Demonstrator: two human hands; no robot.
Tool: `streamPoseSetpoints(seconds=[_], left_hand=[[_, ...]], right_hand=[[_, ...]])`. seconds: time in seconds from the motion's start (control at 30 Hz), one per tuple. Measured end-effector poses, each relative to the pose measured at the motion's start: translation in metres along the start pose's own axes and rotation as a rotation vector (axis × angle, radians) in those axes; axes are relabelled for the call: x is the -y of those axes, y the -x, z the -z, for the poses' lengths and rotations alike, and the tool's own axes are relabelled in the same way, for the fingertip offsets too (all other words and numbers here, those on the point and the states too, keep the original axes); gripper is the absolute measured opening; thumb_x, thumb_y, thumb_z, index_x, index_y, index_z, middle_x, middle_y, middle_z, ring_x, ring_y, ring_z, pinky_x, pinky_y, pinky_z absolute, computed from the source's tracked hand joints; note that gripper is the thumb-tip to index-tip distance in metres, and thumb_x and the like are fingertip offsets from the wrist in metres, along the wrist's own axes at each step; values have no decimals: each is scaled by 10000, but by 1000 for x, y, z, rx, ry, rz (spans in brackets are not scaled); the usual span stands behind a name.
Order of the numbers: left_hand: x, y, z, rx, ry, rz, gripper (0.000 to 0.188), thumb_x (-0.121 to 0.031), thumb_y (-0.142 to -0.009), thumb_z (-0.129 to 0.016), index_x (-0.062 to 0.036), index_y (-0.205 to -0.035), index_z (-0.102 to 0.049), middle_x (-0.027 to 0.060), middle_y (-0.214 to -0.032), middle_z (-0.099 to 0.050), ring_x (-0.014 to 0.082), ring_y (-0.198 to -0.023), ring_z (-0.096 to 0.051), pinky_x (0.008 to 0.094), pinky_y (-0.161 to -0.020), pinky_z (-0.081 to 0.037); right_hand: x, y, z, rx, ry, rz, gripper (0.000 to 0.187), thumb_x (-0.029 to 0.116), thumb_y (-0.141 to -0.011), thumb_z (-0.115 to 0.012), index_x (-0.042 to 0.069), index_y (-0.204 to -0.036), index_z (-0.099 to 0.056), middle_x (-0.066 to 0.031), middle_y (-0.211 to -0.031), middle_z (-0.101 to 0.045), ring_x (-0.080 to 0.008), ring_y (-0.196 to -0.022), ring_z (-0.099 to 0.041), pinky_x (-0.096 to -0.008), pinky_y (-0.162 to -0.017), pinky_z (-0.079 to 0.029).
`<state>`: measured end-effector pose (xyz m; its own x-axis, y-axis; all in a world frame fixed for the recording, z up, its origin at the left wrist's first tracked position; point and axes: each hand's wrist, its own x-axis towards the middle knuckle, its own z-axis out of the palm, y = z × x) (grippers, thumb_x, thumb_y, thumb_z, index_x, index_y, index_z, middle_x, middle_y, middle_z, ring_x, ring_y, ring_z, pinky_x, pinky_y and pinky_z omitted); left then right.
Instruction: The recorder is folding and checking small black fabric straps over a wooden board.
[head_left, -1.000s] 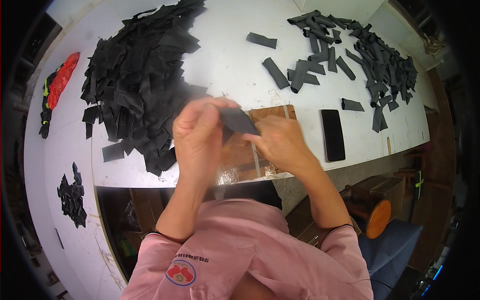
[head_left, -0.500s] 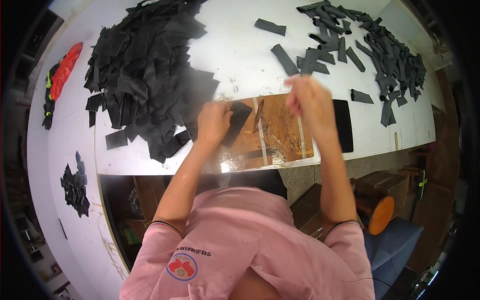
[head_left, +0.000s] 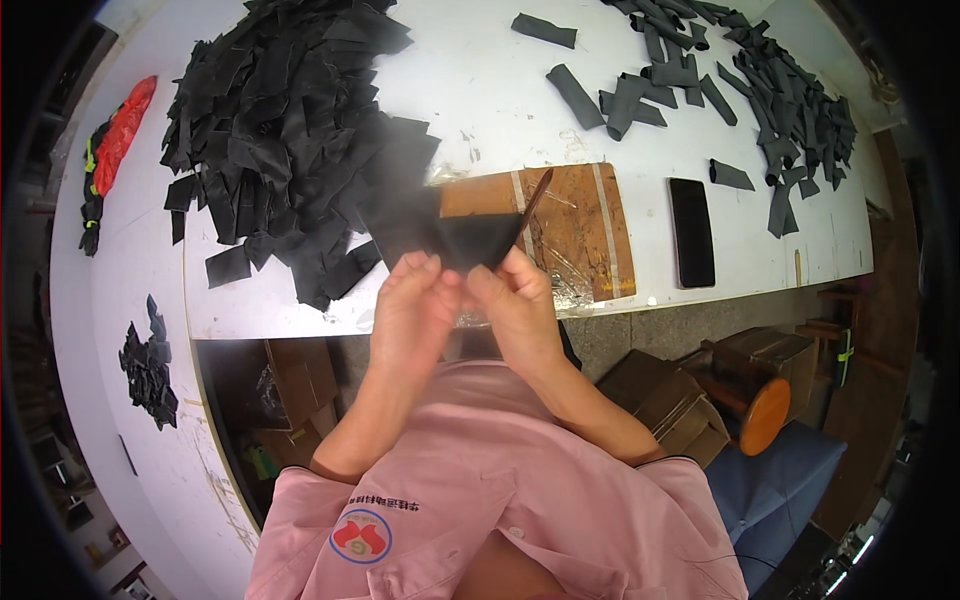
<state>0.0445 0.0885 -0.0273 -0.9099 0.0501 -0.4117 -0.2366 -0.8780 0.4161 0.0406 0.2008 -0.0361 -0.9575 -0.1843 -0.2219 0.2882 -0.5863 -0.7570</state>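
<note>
Both hands are together at the table's near edge, holding a flat black fabric piece [head_left: 480, 240] by its near side. My left hand [head_left: 410, 305] has its fingers closed at the left of that side, slightly blurred. My right hand [head_left: 518, 310] pinches the right part. A slim brown stick [head_left: 537, 200] points up and away from the right hand's fingers along the fabric's right edge. Beneath is a brown board [head_left: 590, 215] with strips of clear tape. To the left lies a big heap of flat black fabric pieces [head_left: 270, 130], close to the left hand.
Rolled black fabric tubes [head_left: 810, 130] are piled at the far right, with several loose ones [head_left: 575, 97] nearer. A black phone [head_left: 692, 235] lies right of the board. A red bundle [head_left: 125, 125] and a small black pile [head_left: 148, 375] lie left. A stool [head_left: 764, 415] stands below right.
My right hand has come back from beside the rolled tubes and taken up the brown stick from the board. The left hand has drawn the black fabric piece nearer, and both hands now hold it.
</note>
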Motion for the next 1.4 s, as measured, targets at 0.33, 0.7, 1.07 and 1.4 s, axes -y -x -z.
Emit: streamPoseSetpoints(seconds=[0.33,0.7,1.07,1.4], left_hand=[[9,19,2,-128,-605,-82,134,-142,-828,-506,-26,-760,-506,55,-683,-555,98,-563,-524,208,-484,-423],[-3,25,-30,-56,-802,-186,185,-208,-795,-571,-27,-787,-535,10,-693,-558,46,-548,-494,165,-461,-376],[2,12,-26,-60,-932,-318,42,-10,-765,-564,-7,-734,-537,-21,-585,-515,9,-488,-446,153,-428,-348],[22,9,-10,-94,-1242,-718,50,39,-713,-562,3,-730,-532,27,-562,-538,47,-469,-462,180,-441,-355]], right_hand=[[16,-2,6,-158,812,564,118,64,-713,-655,-26,-694,-580,-54,-639,-523,-96,-517,-492,-216,-425,-383],[23,-2,19,-86,1223,1018,185,-50,-504,-643,9,-634,-525,-75,-601,-449,-224,-551,-442,-323,-452,-347],[38,3,18,146,1220,778,278,32,-524,-694,-3,-739,-521,-86,-721,-481,-220,-624,-483,-292,-519,-404],[23,2,12,21,1195,814,116,2,-663,-599,13,-765,-545,-99,-698,-480,-267,-623,-519,-338,-540,-428]])
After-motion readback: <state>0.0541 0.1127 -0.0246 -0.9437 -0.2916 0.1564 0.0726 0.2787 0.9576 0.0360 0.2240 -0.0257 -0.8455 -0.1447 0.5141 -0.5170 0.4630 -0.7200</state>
